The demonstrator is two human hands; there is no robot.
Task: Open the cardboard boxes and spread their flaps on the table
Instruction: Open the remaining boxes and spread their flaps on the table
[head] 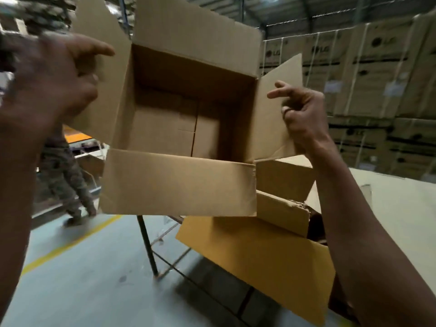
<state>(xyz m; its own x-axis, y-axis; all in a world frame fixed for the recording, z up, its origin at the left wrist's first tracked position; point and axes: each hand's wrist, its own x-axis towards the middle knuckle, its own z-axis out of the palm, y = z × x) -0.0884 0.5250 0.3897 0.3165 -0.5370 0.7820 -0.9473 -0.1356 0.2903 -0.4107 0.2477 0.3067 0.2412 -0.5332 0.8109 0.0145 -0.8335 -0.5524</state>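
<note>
A brown cardboard box [179, 180] is held up in the air in front of me, its open top tilted toward me and all its flaps spread out. My left hand [49, 83] grips the left flap, blurred. My right hand [304, 116] pinches the right flap near its lower edge. The inside of the box is empty and its bottom seam shows. Below it a second open cardboard box [266, 253] rests at the table's corner, its near flap hanging over the edge.
The table [398, 208], covered in pale cardboard, stretches right on thin black metal legs [147, 244]. A person [68, 178] walks on the grey floor at left by a yellow line [68, 244]. Stacked printed cartons [368, 86] fill the back right.
</note>
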